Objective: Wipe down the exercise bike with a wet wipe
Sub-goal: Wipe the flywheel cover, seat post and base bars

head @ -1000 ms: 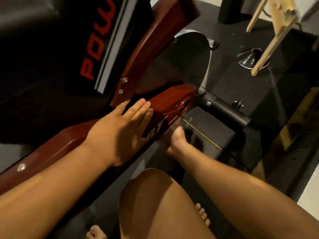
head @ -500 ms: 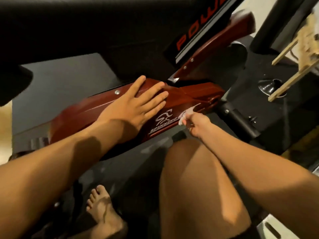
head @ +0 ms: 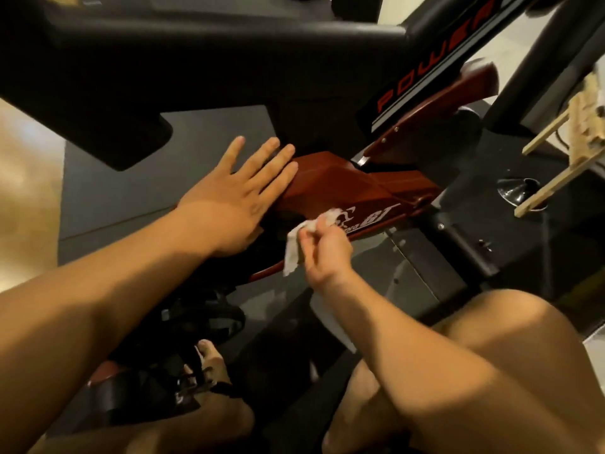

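The exercise bike's dark red frame bar (head: 357,188) runs across the middle, with a white logo on its side. A black post with red "POWER" lettering (head: 435,57) rises at the upper right. My left hand (head: 239,194) lies flat with straight fingers on the left part of the red bar. My right hand (head: 324,253) pinches a crumpled white wet wipe (head: 301,237) and holds it against the side of the bar beside the logo. A black saddle (head: 137,70) fills the top of the view.
A black pedal with straps (head: 183,329) sits below the bar, near a bare foot (head: 209,365). My knees fill the lower right. A black floor stabilizer tube (head: 465,247) extends right. A wooden frame (head: 563,145) leans at the far right on the dark mat.
The view has shifted left along the bike. My right hand has drawn the wipe leftward along the red bar's side. My left hand has slid left on the bar, still flat.
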